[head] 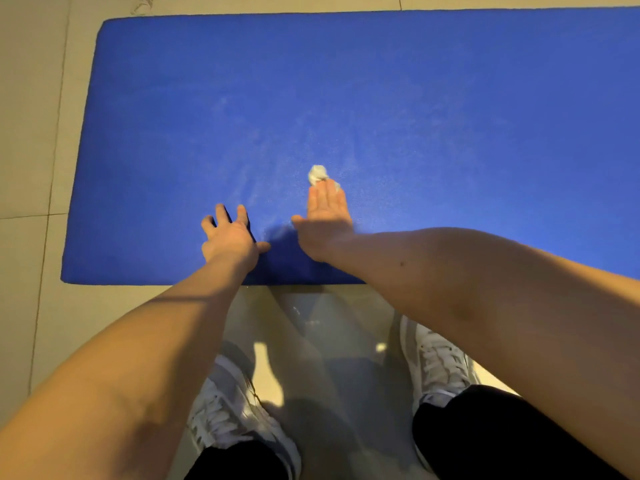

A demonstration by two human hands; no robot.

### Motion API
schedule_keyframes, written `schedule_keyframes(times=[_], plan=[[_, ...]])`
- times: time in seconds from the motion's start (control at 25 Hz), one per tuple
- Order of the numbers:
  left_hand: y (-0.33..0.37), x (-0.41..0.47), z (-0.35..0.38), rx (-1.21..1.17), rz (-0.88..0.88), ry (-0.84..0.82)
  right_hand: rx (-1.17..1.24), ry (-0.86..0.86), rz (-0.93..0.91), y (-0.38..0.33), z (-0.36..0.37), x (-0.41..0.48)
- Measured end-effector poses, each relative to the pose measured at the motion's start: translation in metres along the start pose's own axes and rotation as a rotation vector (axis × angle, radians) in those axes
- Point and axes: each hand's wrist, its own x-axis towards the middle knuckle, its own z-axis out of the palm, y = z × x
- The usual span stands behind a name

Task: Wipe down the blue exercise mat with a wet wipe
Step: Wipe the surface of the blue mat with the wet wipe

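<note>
Flat-fingered right hand (325, 221) is pressing a crumpled white wet wipe (318, 174) onto the grainy blue mat (346, 81); left hand (230, 239) is resting splayed.

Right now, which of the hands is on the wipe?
The right hand: its straight fingers touch the wipe; the left hand lies spread on bare mat.

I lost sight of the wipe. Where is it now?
In the head view, the crumpled wet wipe sits on the blue mat against the fingertips of the right hand, right of the left hand.
</note>
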Motion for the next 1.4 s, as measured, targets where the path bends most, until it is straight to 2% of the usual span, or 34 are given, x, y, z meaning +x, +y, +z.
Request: schedule_keyframes(times=[0.12, 0.2, 0.28, 0.36, 0.48, 0.64, 0.72, 0.84, 0.92, 1.04, 1.2, 1.32, 1.4], plan=[[-0.005, 0.001, -0.001, 0.013, 0.018, 0.019, -0.065, -0.025, -0.339, -0.023, 0.01, -0.012], [-0.004, 0.0, -0.003, 0.002, 0.026, 0.007, -0.095, -0.024, -0.433, -0.018, 0.007, -0.01], [-0.002, -0.001, -0.004, 0.009, 0.015, -0.006, -0.046, 0.005, -0.399, -0.001, 0.004, -0.008], [-0.001, -0.001, -0.005, 0.025, 0.011, -0.01, -0.035, 0.041, -0.285, 0.019, -0.001, -0.006], [-0.001, -0.001, -0.004, 0.027, 0.023, 0.0, -0.198, 0.099, -0.146, 0.033, 0.003, -0.011], [-0.009, -0.004, 0.0, 0.008, 0.037, 0.023, -0.107, 0.079, 0.018, -0.005, 0.013, -0.015], [-0.017, -0.006, 0.001, -0.018, 0.076, 0.025, -0.084, 0.021, -0.075, -0.028, 0.02, -0.019], [-0.034, -0.01, 0.004, -0.057, 0.142, 0.045, -0.083, -0.042, -0.341, -0.045, 0.025, -0.029], [-0.042, -0.016, 0.009, -0.059, 0.113, 0.061, -0.128, -0.046, -0.408, -0.038, 0.023, -0.031], [-0.041, -0.024, 0.014, -0.083, 0.03, 0.034, -0.223, -0.022, -0.316, -0.006, 0.009, -0.033], [-0.046, -0.028, 0.017, -0.115, 0.061, 0.002, -0.347, 0.002, -0.055, 0.031, 0.005, -0.044], [-0.05, -0.028, 0.017, -0.087, 0.073, -0.012, -0.198, 0.001, 0.08, 0.007, 0.016, -0.045], [-0.048, -0.027, 0.018, -0.071, 0.072, -0.019, -0.12, -0.02, 0.028, -0.019, 0.025, -0.052]])
